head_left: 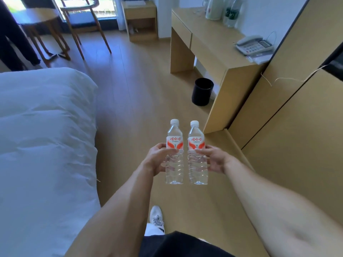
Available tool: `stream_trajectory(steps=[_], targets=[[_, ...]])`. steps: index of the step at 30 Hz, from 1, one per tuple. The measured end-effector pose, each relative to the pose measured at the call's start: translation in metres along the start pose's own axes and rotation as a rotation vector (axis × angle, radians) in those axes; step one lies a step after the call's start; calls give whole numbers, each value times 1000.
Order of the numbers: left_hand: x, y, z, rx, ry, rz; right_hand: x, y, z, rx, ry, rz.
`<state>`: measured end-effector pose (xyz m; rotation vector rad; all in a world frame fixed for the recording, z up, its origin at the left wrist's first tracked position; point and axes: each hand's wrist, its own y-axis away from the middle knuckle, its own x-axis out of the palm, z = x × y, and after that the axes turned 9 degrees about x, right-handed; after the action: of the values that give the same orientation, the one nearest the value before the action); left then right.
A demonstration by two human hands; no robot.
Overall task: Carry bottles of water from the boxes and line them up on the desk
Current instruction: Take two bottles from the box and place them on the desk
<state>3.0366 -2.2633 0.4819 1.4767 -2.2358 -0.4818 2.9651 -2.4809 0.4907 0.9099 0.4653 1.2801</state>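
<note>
I hold two clear water bottles with white caps and red-and-white labels upright, side by side, over the wooden floor. My left hand (157, 160) grips the left bottle (174, 171) around its middle. My right hand (213, 160) grips the right bottle (197, 171) the same way. The light wooden desk (213, 43) stands ahead on the right against the wall. Two bottles with green labels (232, 13) stand at its far end. No boxes are in view.
A white kettle (213, 10) and a phone (254, 45) sit on the desk. A black bin (202, 91) stands on the floor by the desk. A white bed (42, 145) fills the left. Wooden cabinets (297, 108) line the right; a chair (83, 25) and a round table (35, 17) stand far back.
</note>
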Motion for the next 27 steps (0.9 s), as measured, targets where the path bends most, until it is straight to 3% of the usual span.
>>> stream_trajectory(steps=[14, 27], targets=[[-53, -171, -120, 23, -28, 94, 38, -108, 156, -64, -101, -45], [-67, -355, -248, 47, -53, -12, 31, -255, 347, -99, -98, 50]])
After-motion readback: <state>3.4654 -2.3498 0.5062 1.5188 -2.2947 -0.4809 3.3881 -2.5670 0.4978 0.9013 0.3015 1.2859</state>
